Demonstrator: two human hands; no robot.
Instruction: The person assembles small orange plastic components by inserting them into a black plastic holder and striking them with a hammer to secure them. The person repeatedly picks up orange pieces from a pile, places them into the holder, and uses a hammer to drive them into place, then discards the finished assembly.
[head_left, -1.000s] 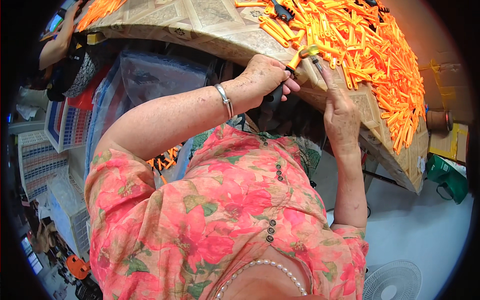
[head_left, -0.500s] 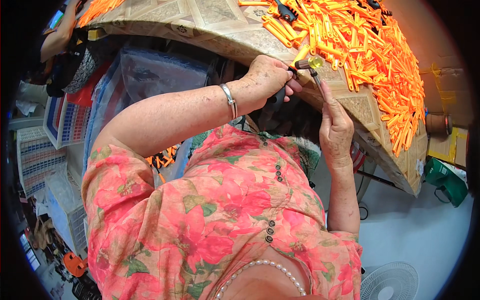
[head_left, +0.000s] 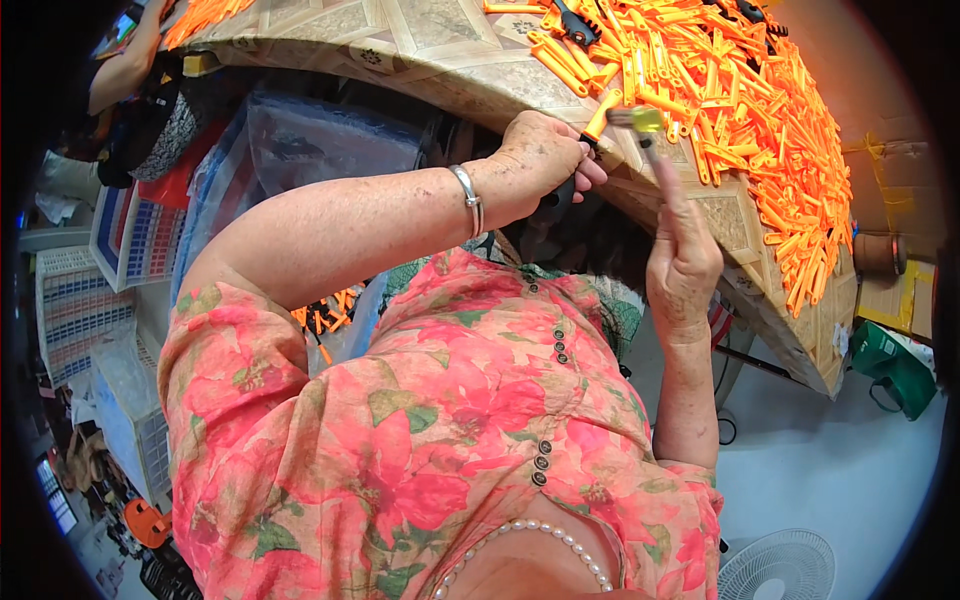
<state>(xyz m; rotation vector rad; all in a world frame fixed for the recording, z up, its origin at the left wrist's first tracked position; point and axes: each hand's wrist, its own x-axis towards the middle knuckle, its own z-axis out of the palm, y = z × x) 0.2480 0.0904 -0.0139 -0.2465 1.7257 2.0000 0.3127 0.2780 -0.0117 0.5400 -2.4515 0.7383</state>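
My left hand [head_left: 540,160] is closed round a black handle [head_left: 564,192] at the table's near edge. An orange plastic piece [head_left: 602,114] sticks up from the handle's far end, beyond my fingers. My right hand [head_left: 686,258] grips a small hammer [head_left: 634,120] by its shaft. The hammer's head has a yellow, see-through face and is smeared by motion, slightly right of the orange piece. A large heap of orange plastic pieces [head_left: 720,130] lies on the table beyond my hands.
The patterned table [head_left: 440,80] curves across the far side. Among the heap lies a black tool-like part [head_left: 578,28]. Plastic crates [head_left: 85,310] stand at left. A green container [head_left: 893,368] is at right, and a white fan [head_left: 778,568] at lower right. Another person's arm [head_left: 125,70] shows at far left.
The hammer has swung to the right, away from the orange piece, and my right hand has shifted slightly right. The left hand still holds the black handle almost in place.
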